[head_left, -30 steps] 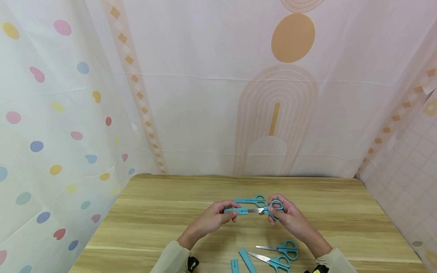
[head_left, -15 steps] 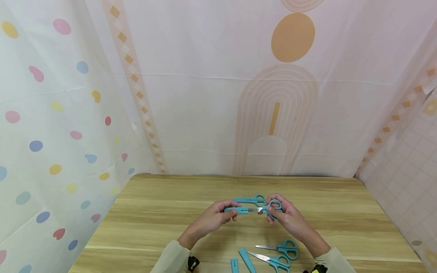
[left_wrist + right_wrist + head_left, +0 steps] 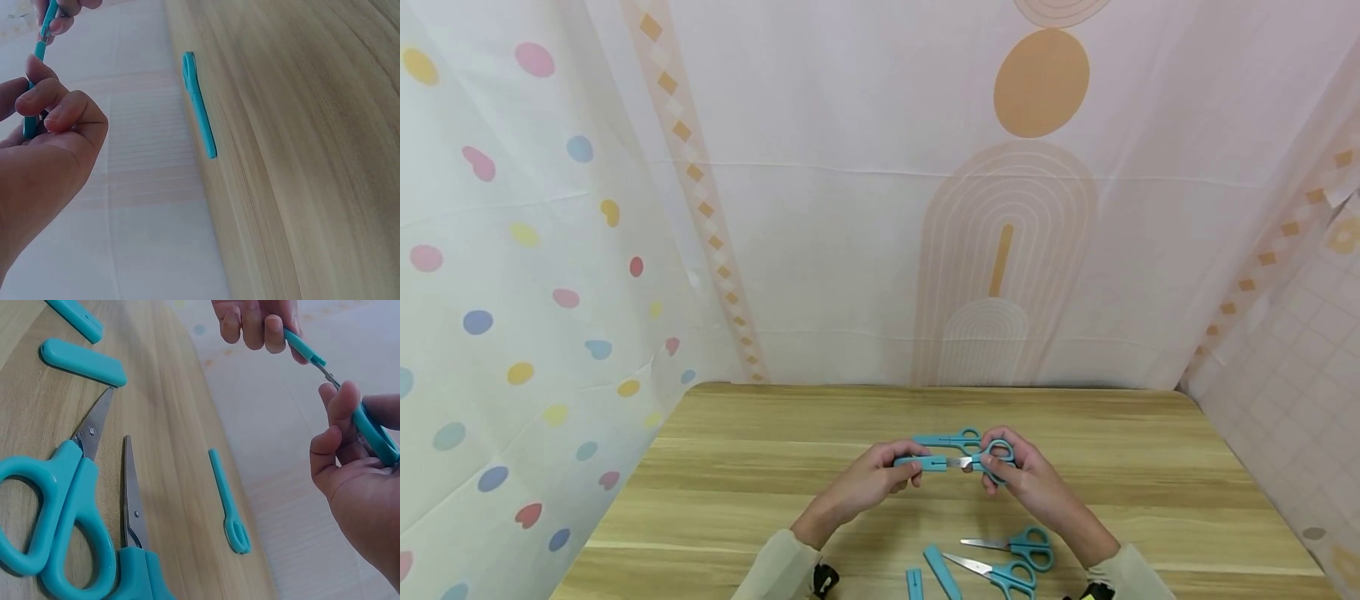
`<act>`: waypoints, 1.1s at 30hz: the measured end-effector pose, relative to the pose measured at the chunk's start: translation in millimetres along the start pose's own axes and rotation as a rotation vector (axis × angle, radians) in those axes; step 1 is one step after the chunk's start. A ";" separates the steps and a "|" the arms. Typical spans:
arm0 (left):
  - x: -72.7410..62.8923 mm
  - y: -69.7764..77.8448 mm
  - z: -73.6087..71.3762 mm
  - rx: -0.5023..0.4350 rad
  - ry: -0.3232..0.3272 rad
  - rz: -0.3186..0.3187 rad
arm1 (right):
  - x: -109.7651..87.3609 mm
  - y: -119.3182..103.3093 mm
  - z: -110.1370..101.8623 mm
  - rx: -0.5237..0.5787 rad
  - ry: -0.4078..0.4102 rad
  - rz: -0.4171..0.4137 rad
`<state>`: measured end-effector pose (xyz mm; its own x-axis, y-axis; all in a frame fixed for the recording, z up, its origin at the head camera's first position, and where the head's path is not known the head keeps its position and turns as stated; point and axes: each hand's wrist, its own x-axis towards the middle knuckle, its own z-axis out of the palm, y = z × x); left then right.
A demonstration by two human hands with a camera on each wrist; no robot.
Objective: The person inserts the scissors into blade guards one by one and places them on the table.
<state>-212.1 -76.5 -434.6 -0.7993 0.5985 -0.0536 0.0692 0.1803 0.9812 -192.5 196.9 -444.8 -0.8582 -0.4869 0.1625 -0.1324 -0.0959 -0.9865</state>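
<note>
My left hand (image 3: 874, 478) pinches a teal blade cover (image 3: 934, 463) between thumb and fingers, raised over the table. A pair of teal-handled scissors (image 3: 1000, 452) is in my right hand (image 3: 1028, 479), gripped by the handle loops. Its blades point left and their tips sit inside the cover, with a short stretch of bare metal showing between cover and handles. In the right wrist view that bare blade (image 3: 327, 375) appears between the two hands. Behind them, a covered pair of scissors (image 3: 951, 440) lies flat on the table.
Two uncovered scissors (image 3: 1026, 548) (image 3: 1000, 575) lie on the wooden table (image 3: 760, 467) nearer the front. Left of them rest two loose teal covers (image 3: 942, 571) (image 3: 914, 584). A patterned curtain (image 3: 835, 250) hangs along the table's far edge.
My right hand has shifted slightly left with the scissors, so less bare blade shows outside the cover. My left hand has barely moved, and the things on the table lie as before.
</note>
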 end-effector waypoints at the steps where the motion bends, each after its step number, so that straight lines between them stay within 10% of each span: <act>1: 0.0 0.1 0.3 0.001 0.002 0.000 | 0.0 0.1 0.3 -0.001 0.003 0.001; 33: 3.2 -2.1 5.3 -0.016 0.017 -0.002 | 1.7 2.6 4.9 0.007 -0.017 -0.018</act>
<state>-211.6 -70.9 -437.9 -0.8093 0.5851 -0.0526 0.0579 0.1685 0.9840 -191.9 191.6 -447.0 -0.8473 -0.4994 0.1810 -0.1444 -0.1114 -0.9832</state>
